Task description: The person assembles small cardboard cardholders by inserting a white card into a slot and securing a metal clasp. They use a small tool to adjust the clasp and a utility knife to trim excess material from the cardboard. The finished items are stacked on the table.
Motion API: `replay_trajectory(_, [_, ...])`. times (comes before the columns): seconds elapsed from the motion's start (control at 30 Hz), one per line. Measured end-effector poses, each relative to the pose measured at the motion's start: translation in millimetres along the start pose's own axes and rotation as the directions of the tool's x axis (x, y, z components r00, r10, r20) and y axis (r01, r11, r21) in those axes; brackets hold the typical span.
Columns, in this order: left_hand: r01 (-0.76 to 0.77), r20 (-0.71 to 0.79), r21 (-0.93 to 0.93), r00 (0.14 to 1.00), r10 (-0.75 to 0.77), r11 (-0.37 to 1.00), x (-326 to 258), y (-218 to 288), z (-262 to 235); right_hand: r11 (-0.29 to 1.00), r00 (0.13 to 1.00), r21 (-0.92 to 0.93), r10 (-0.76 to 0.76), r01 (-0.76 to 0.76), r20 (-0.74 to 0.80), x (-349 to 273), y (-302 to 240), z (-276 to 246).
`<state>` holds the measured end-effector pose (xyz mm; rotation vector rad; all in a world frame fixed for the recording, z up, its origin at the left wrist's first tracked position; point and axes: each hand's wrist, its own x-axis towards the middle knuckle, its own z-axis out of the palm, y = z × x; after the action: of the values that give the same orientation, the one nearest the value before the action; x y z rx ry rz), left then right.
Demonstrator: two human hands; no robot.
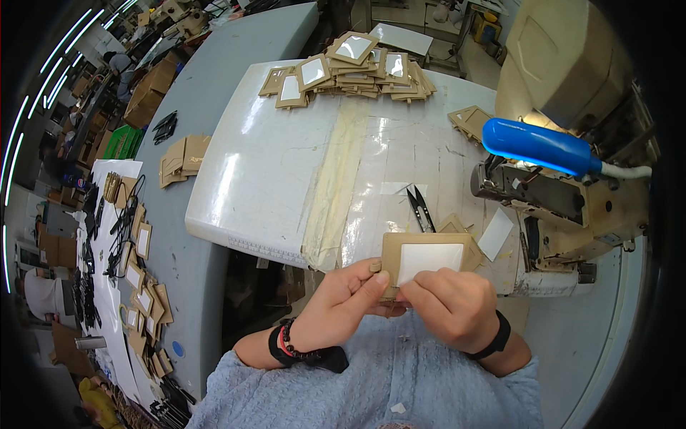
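Note:
Close to my chest, a tan card holder [390,248] with a white-looking window [429,259] is held up, tilted toward me. My left hand [341,304] grips its left edge, thumb on the front and fingers behind. My right hand [455,304] is closed in a pinch at the lower edge of the window; whether it has anything besides the holder between the fingertips is hidden. Just beyond the holder lie black thread snips [421,209], blades pointing away. More tan holder pieces [451,224] and a white card [495,234] rest on the table behind it.
A sewing machine [572,207] with a blue-covered lamp [539,146] stands at the right. Tan holders are piled [355,75] on the far side of the white worktable [264,157]. A grey table [186,272] at the left bears more holders [146,300] and black cords [128,229].

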<state>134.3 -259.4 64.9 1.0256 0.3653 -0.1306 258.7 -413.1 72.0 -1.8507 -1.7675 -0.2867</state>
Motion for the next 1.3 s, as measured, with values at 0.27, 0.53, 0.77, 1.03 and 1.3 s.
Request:
replay_trajectory(0.27, [-0.004, -0.004, -0.031, 1.0, 0.004, 1.0, 0.8, -0.3, -1.5, 0.995, 0.994, -0.058, 0.073, -0.078, -0.087, -3.4, -7.7, -4.3])
replay_trajectory(0.53, [-0.01, 0.002, -0.029, 1.0, 0.01, 1.0, -0.5, 2.6, 0.2, 0.994, 0.994, -0.05, 0.093, -0.096, -0.062, -1.7, -9.4, -3.7])
replay_trajectory(0.77, [-0.001, -0.004, -0.009, 1.0, 0.001, 1.0, -0.8, 2.2, 0.0, 0.993, 0.994, -0.049, 0.103, -0.105, -0.043, -0.3, -9.7, -4.4])
replay_trajectory(1.03, [0.004, -0.004, -0.006, 1.0, -0.004, 1.0, -0.8, 3.0, 0.7, 0.993, 0.993, -0.031, 0.112, -0.113, -0.038, -1.2, -8.6, -4.7])
replay_trajectory(1.3, [-0.033, 0.009, 0.019, 0.999, 0.033, 0.999, -1.9, 2.0, 1.3, 0.994, 0.993, -0.004, 0.107, -0.107, -0.047, 0.6, -8.7, -3.7])
